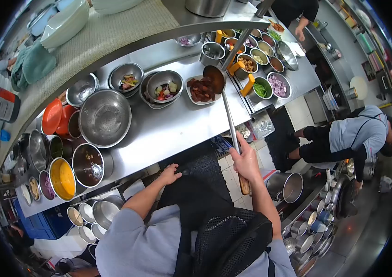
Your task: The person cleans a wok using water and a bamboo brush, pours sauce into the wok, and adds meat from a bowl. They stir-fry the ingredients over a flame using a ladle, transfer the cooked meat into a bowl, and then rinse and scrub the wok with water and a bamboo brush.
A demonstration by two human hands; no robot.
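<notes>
My right hand [246, 160] is wrapped around the long handle of a ladle [228, 117], whose wooden end sticks out below my fist. The dark bowl of the ladle is tipped at the right side of a white dish [195, 99] on the steel counter. Dark reddish-brown food pieces [201, 88], which look like sauced meat, fill that dish. My left hand [170, 175] hangs empty in front of the apron, close to the counter's front edge, its fingers loosely apart. Just left of the dish, a steel bowl [164, 87] holds cut vegetables.
Steel containers of chopped onion [279, 86] and green vegetables [262, 87] stand right. A large steel bowl [105, 118] and a pot of yellow liquid [63, 179] are left. An overhead shelf [126, 27] spans the back. A co-worker [357, 134] bends by the stove.
</notes>
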